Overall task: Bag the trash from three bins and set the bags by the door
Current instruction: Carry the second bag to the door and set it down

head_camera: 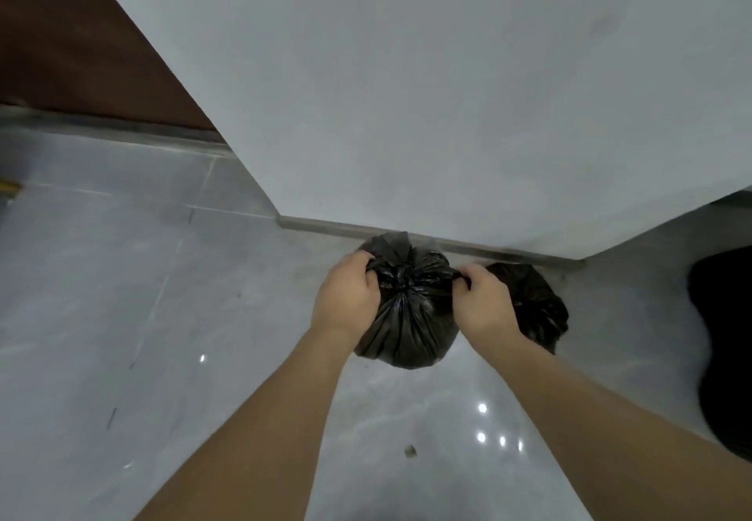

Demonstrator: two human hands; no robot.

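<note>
**Black bag gripped at its neck, close to the wall base**

Both bare hands are holding a crinkled black plastic trash bag at its gathered top. The left hand is gripping the left side of the neck; its fingers are curling tightly into the bunched plastic. The right hand is pinching a twisted ear of plastic on the right side — its fingers are pressing together on that strand. The neck is bunching into a knot-like pucker between the two hands.

The bag is sitting over the glossy pale grey tiled floor, just in front of the grey skirting board of a white wall; whether it is resting on the floor or hanging just above it I cannot tell.

A second black plastic bag is lying just behind the right hand, beside the first and against the same wall corner. A dark brown door panel is showing at upper left — well apart from the bags. A small scrap is lying on the floor.
</note>
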